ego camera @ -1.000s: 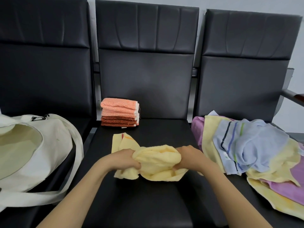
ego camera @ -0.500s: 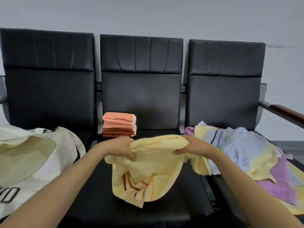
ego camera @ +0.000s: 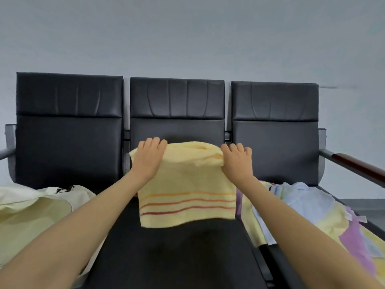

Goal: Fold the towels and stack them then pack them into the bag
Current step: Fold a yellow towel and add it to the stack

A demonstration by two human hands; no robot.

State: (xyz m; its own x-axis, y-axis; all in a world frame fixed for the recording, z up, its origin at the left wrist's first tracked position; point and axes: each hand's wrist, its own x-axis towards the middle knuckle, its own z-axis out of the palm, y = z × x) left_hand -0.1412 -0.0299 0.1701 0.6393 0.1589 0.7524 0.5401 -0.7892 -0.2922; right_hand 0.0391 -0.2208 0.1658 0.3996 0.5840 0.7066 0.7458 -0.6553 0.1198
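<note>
Landmark: the middle seat (ego camera: 177, 253) of a black three-seat bench; every place below is given from it.
Yellow towel (ego camera: 187, 184): held up in the air above the middle seat, in front of its backrest. It hangs as one broad sheet, with orange and red stripes running across its lower part. The top edge is bunched into a soft roll between the two hands.
Left hand (ego camera: 149, 159): grasps the towel's top left corner, with the fingers curled over the upper edge and the back of the hand facing the camera.
Right hand (ego camera: 236, 161): grasps the top right corner the same way, gathering the cloth under the fingers.
Bag (ego camera: 31, 215): cream cloth, lying on the seat to the left of the middle seat, its mouth gaping.
Loose towels (ego camera: 302, 207): an unfolded heap of pale blue, yellow and purple on the seat to the right of the middle seat.
Armrest (ego camera: 358, 165): wood-topped, at the far right of the bench.
</note>
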